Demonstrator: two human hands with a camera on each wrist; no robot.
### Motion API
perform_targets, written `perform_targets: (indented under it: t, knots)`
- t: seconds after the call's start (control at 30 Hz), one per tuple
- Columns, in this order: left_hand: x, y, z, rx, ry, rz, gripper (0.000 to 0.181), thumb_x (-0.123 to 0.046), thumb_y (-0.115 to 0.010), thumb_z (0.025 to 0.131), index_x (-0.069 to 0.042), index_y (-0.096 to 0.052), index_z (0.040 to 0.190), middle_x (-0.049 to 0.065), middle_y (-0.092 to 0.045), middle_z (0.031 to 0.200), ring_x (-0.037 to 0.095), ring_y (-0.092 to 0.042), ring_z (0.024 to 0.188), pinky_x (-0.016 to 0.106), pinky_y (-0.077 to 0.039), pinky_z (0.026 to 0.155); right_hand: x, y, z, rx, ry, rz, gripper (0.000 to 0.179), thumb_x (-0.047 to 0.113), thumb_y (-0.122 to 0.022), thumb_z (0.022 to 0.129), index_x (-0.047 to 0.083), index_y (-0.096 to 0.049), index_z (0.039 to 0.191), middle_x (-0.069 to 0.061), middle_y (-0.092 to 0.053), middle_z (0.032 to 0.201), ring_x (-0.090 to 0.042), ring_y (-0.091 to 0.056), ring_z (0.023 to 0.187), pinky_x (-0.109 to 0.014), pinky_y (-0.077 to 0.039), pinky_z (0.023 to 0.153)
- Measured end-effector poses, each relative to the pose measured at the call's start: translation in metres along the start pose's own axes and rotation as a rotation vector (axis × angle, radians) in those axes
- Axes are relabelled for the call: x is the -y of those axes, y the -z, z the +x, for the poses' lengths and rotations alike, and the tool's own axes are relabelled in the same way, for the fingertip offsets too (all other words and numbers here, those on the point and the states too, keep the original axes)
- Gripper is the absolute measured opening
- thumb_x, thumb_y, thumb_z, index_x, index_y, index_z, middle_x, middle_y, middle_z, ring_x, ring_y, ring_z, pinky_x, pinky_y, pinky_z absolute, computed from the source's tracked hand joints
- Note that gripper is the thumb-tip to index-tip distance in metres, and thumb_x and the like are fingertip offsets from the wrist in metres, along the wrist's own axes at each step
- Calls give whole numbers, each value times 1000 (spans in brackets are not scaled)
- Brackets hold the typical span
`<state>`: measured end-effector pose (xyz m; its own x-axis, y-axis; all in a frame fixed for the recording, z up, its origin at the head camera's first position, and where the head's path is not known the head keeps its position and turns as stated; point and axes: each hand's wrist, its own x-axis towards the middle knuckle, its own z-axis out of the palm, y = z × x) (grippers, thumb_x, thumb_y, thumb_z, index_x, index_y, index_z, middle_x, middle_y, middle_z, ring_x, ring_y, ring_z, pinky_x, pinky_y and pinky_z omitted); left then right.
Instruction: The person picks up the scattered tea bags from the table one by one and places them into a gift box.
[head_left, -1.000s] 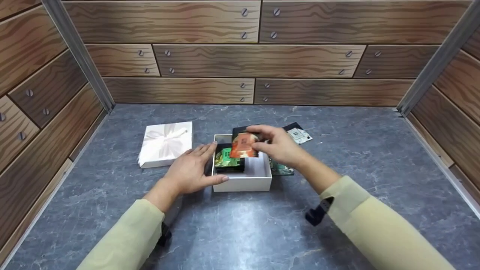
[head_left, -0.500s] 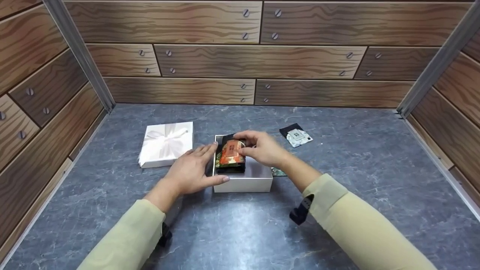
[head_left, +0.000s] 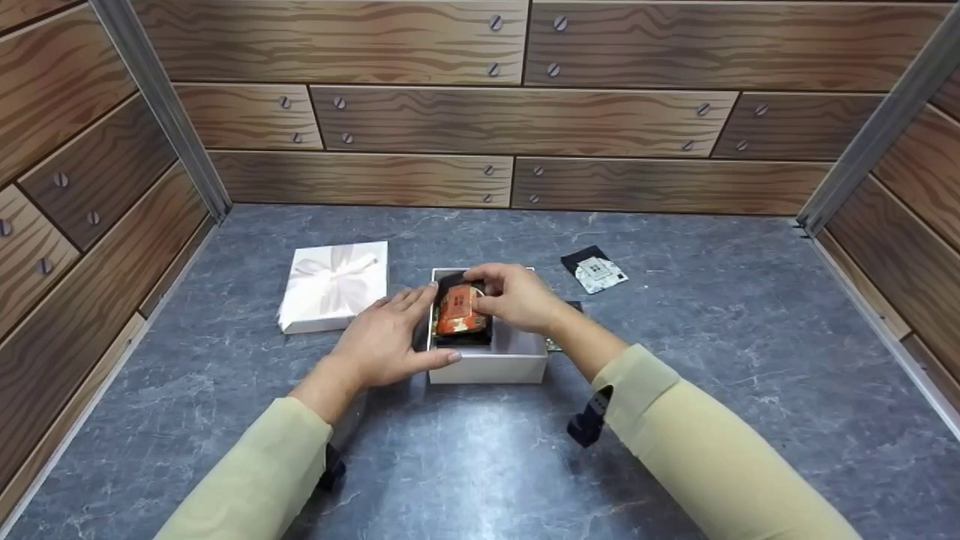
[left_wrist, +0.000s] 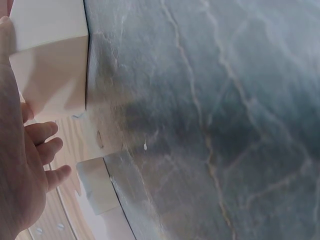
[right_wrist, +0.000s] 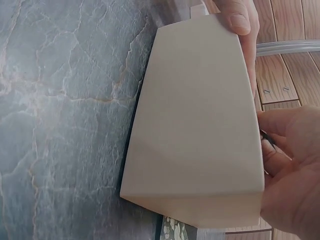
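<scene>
A white open box [head_left: 487, 369] stands on the table. In its left half lies an orange-and-black sachet [head_left: 459, 315], on top of other sachets that it mostly covers. My right hand [head_left: 521, 300] pinches this sachet by its right edge, thumb in front and fingers behind; in the right wrist view the box wall [right_wrist: 195, 125] hides most of it. Against the box's left side rests my left hand [head_left: 382, 341], fingers and thumb extended, the thumb along the front rim. The left wrist view shows that hand [left_wrist: 25, 165] beside the box corner.
Left of the box sits a white lid [head_left: 336, 289] with a ribbon bow. A black-and-pale-blue sachet [head_left: 596, 270] lies at the back right. Another patterned sachet [head_left: 553, 346] is partly hidden between the box and my right arm. Wood-patterned walls [head_left: 420, 180] enclose the table.
My right hand has carried the orange sachet left and down into the box, over the green sachet, which is now mostly covered. My left hand has stayed at the box's side.
</scene>
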<state>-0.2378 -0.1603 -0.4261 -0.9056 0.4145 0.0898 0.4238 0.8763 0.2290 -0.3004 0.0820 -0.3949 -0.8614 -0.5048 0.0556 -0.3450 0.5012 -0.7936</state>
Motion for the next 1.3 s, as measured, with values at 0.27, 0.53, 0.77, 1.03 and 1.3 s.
perform_targets:
  t: [0.27, 0.53, 0.77, 1.03, 1.3]
  knots:
    - [-1, 0, 0, -6, 0, -10, 119, -91, -48, 87, -9, -24, 170, 21, -41, 165, 40, -38, 153, 58, -32, 123, 4, -4, 0, -32, -67, -28, 46, 8, -75, 96, 1, -67, 140, -12, -76, 101, -19, -68, 90, -30, -55, 79]
    - [-1, 0, -1, -6, 1, -4, 119, -92, -47, 87, -9, -24, 170, 21, -41, 165, 39, -38, 153, 58, -33, 123, 5, -7, 1, -29, -76, -76, 46, 11, -75, 97, 0, -66, 141, -13, -75, 105, -20, -67, 93, -35, -57, 83]
    - [-1, 0, -1, -1, 2, -10, 119, -91, -47, 87, -9, -24, 170, 21, -40, 165, 40, -37, 153, 58, -32, 123, 6, -6, 0, -31, -78, -91, 48, 13, -75, 98, 0, -64, 143, -17, -77, 114, -24, -71, 103, -38, -59, 91]
    - [0, -1, 0, 4, 5, 2, 119, -92, -46, 88, -10, -21, 170, 20, -39, 166, 37, -37, 154, 59, -33, 123, 9, 7, -5, -63, -86, -110, 53, 14, -78, 96, 2, -63, 145, -14, -79, 116, -27, -75, 109, -41, -58, 99]
    - [1, -1, 1, 14, 1, 6, 119, -92, -45, 88, -11, -19, 171, 20, -38, 167, 37, -36, 154, 57, -31, 124, 7, 50, -25, -144, -9, -46, 52, 16, -76, 99, 7, -61, 148, -10, -76, 121, -26, -71, 108, -39, -60, 93]
